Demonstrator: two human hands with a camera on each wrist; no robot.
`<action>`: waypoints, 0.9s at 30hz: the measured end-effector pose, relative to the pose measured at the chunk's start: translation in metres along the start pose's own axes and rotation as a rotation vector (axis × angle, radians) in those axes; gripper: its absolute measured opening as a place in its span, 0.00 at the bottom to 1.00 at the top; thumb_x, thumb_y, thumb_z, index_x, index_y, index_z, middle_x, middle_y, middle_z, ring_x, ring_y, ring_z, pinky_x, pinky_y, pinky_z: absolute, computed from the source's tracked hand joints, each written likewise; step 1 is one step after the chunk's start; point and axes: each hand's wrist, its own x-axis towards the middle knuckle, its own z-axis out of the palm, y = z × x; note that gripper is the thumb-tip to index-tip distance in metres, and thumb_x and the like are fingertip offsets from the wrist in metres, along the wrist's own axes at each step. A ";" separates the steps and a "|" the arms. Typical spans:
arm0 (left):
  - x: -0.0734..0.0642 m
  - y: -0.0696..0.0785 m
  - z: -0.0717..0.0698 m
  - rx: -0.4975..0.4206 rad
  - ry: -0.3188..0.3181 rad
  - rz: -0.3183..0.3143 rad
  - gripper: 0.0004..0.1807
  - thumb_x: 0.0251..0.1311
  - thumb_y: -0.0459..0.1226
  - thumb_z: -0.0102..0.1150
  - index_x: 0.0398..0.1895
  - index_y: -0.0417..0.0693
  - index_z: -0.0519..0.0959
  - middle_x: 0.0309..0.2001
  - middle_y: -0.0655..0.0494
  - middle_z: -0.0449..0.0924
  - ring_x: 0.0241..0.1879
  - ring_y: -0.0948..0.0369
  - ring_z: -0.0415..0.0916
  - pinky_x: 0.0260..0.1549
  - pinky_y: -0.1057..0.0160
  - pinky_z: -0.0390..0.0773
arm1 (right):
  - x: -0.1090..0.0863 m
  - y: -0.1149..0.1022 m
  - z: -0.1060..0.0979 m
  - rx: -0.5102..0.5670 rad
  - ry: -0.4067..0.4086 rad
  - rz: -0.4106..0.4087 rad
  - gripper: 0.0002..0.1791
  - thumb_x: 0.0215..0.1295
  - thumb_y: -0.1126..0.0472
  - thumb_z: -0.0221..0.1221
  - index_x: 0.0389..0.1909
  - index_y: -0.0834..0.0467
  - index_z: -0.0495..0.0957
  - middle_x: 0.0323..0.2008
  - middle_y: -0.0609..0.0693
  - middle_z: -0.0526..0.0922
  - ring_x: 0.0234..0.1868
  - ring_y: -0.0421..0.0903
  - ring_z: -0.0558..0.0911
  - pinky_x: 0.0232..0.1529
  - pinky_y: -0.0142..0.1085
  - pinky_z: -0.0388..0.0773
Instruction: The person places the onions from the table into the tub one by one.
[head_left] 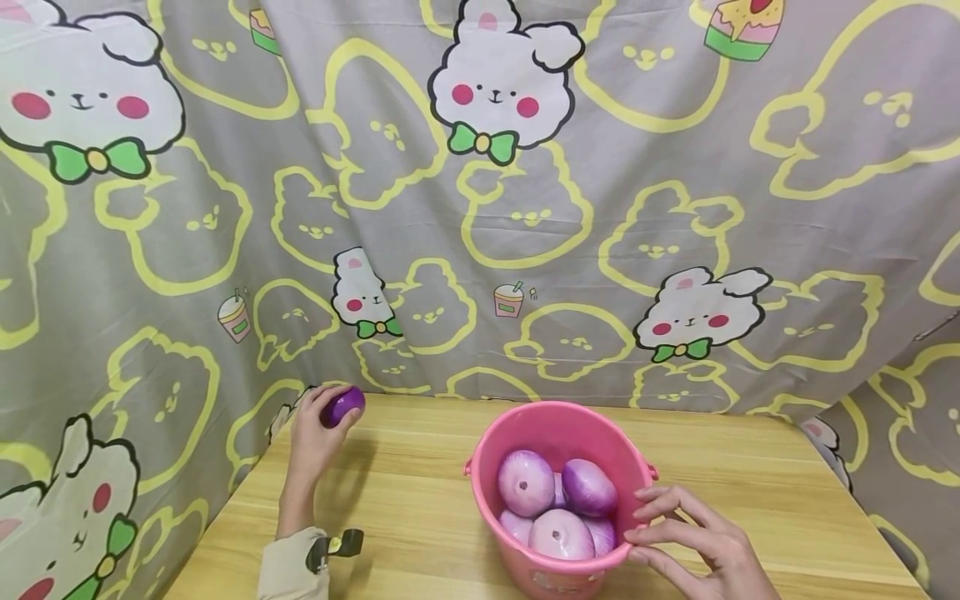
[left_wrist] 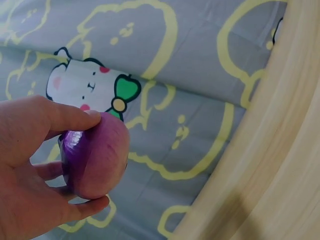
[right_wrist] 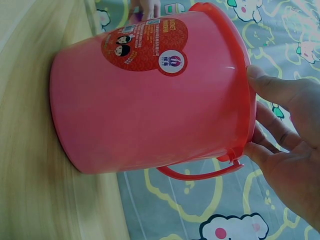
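Note:
In the head view my left hand [head_left: 318, 429] grips a purple onion [head_left: 343, 407] above the far left part of the table. The left wrist view shows the thumb on one side of this glossy onion [left_wrist: 102, 157] and the fingers round its other side. A pink bucket [head_left: 551, 577] stands upright near the front, holding several purple-white onions [head_left: 561, 533]. At the bucket's right rim is my right hand [head_left: 708, 542], holding the edge between thumb and fingers. The right wrist view has the fingertips right at the bucket's rim [right_wrist: 245, 65].
The wooden table [head_left: 420, 475] meets a grey cartoon-print curtain [head_left: 480, 333] at its back and sides. A thin bucket handle [right_wrist: 200, 175] hangs along the bucket's side. On the left sleeve [head_left: 292, 567] sits a small black wrist device [head_left: 333, 546].

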 end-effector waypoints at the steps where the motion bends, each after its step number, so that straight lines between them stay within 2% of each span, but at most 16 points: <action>1: 0.000 0.001 0.000 -0.001 0.001 0.004 0.23 0.56 0.30 0.75 0.56 0.41 0.83 0.63 0.34 0.72 0.64 0.35 0.67 0.59 0.31 0.69 | 0.000 0.001 0.000 0.003 0.001 -0.010 0.30 0.34 0.80 0.78 0.39 0.49 0.88 0.47 0.50 0.82 0.58 0.42 0.79 0.57 0.24 0.77; 7: -0.001 0.007 -0.001 0.003 0.000 0.017 0.23 0.56 0.30 0.74 0.56 0.41 0.83 0.62 0.34 0.72 0.63 0.35 0.67 0.57 0.30 0.71 | -0.002 0.003 0.000 0.006 0.000 -0.050 0.29 0.34 0.78 0.79 0.40 0.50 0.88 0.48 0.51 0.82 0.58 0.42 0.79 0.59 0.24 0.75; 15: -0.001 0.017 -0.003 0.005 -0.008 0.018 0.23 0.57 0.31 0.74 0.57 0.41 0.82 0.64 0.34 0.71 0.64 0.34 0.66 0.58 0.30 0.70 | -0.002 0.002 -0.001 0.004 -0.008 -0.023 0.31 0.34 0.79 0.79 0.40 0.49 0.88 0.48 0.50 0.82 0.58 0.42 0.79 0.56 0.24 0.77; 20: -0.001 0.022 -0.004 0.007 0.000 0.040 0.23 0.57 0.31 0.75 0.56 0.41 0.83 0.63 0.33 0.71 0.63 0.34 0.67 0.57 0.30 0.71 | -0.002 0.001 -0.001 0.006 -0.010 -0.011 0.31 0.34 0.80 0.78 0.40 0.48 0.88 0.48 0.50 0.82 0.59 0.42 0.78 0.55 0.24 0.78; 27: 0.000 0.029 -0.004 -0.002 0.000 0.059 0.22 0.57 0.32 0.75 0.56 0.41 0.83 0.63 0.35 0.72 0.62 0.34 0.68 0.55 0.30 0.73 | -0.001 0.000 -0.001 -0.025 -0.008 0.001 0.30 0.35 0.77 0.79 0.39 0.46 0.88 0.47 0.48 0.83 0.58 0.44 0.79 0.61 0.23 0.72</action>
